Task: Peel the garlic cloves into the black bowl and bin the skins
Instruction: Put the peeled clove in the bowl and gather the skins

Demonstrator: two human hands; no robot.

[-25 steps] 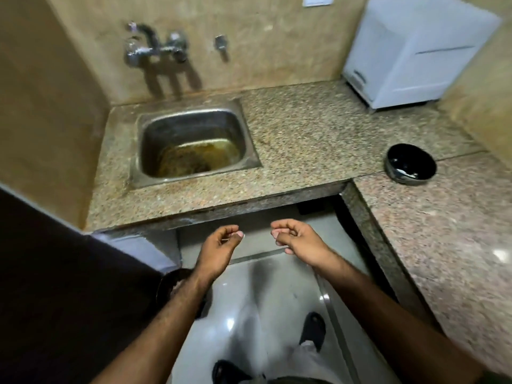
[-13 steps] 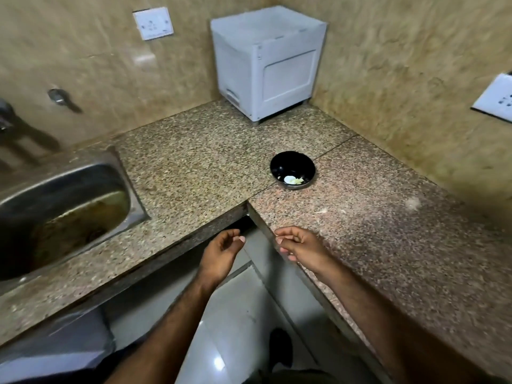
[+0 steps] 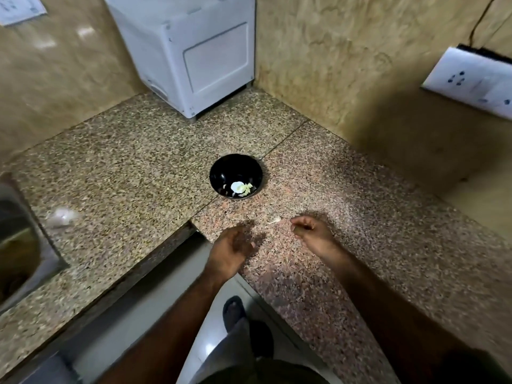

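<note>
Head view: pale peeled garlic pieces (image 3: 240,187) seen lying in round glossy black bowl (image 3: 219,173) on speckled granite counter (image 3: 133,167). Small whitish scrap (image 3: 274,220), skin or clove unclear, left on counter near hands; bin not seen. Peeling judged partly done.

Left hand (image 3: 232,249) blurred over counter edge, grip not discernible. Right hand (image 3: 313,233) held low, fingers curled; contents not discernible.
</note>
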